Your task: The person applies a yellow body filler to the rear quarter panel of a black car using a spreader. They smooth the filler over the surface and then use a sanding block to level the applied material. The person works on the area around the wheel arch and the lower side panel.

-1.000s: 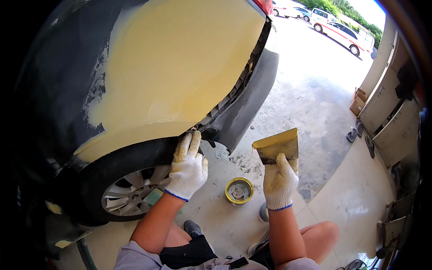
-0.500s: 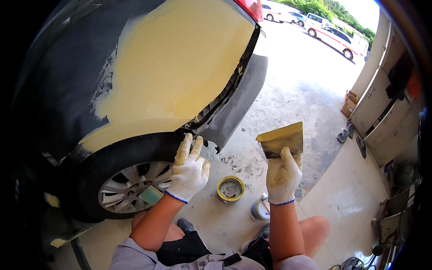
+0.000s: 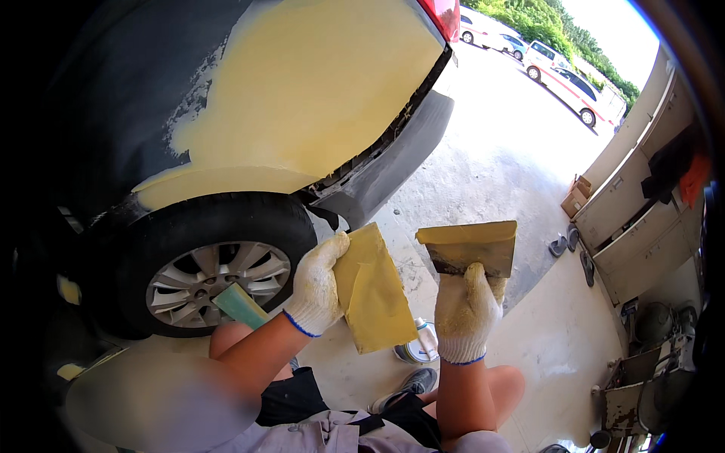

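My left hand (image 3: 317, 283), in a white knit glove stained yellow, grips the edge of a flat rectangular putty board (image 3: 374, 291) smeared with yellow filler. In my gloved right hand (image 3: 464, 317) is a wide putty knife (image 3: 472, 249), thumb against its blade, with yellow filler along the far edge. The two tools are held close together but apart. Beyond my left hand, yellow filler (image 3: 302, 90) covers a large part of the dark car's rear side panel (image 3: 136, 98), above the wheel (image 3: 219, 279).
A green block (image 3: 242, 304) rests against the wheel. The board partly covers a white-and-blue can (image 3: 418, 349) on the floor. The grey bumper (image 3: 408, 158) juts out at the car's rear corner. Right are cabinets (image 3: 642, 219), sandals (image 3: 565, 243) and a cardboard box (image 3: 576, 198); parked cars (image 3: 566, 79) stand outside.
My left hand was raised with fingers spread and nothing in it; now it holds the putty board. The open tin has gone out of sight. My right hand still holds the putty knife, slightly lower.
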Available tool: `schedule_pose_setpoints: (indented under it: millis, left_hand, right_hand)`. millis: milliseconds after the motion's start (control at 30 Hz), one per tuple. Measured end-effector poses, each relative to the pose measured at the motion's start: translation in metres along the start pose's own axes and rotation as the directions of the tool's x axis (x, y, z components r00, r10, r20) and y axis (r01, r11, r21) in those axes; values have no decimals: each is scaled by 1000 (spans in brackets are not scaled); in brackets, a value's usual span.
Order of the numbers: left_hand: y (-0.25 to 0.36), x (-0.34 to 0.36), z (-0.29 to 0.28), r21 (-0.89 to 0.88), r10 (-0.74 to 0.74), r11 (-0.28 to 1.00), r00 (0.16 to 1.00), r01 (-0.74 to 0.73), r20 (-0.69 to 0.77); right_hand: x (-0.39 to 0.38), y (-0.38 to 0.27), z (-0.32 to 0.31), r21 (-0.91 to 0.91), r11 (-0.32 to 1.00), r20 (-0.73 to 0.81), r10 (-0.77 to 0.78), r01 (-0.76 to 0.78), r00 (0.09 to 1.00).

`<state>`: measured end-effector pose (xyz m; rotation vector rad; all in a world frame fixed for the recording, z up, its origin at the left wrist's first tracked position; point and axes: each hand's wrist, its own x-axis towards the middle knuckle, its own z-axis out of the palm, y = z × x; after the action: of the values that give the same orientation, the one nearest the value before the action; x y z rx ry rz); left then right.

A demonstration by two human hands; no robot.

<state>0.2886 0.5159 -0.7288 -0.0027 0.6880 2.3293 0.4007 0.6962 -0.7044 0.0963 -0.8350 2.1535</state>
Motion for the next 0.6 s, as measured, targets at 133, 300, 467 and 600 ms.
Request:
schedule_pose_setpoints:
  millis: [133,300,467,600]
  left_hand:
    - [-13,18,11,-202,-167,967,985,157,-32]
    - [-7,16,15,-224,-218,948,974,226,62]
    - [0,4,24,-180,-152,971,988,154,28]
    - [5,0,14,-194,-121,972,991,131,62]
  right_hand:
    - [-31,2,10,-77,996,140,-33,44,990]
    - [-35,14,9,-449,819,481,-114,356,869]
    - [-24,26,-4,-520,746,585,-44,416,810]
    - [-18,33,-8,-604,796,251,231,-34,940]
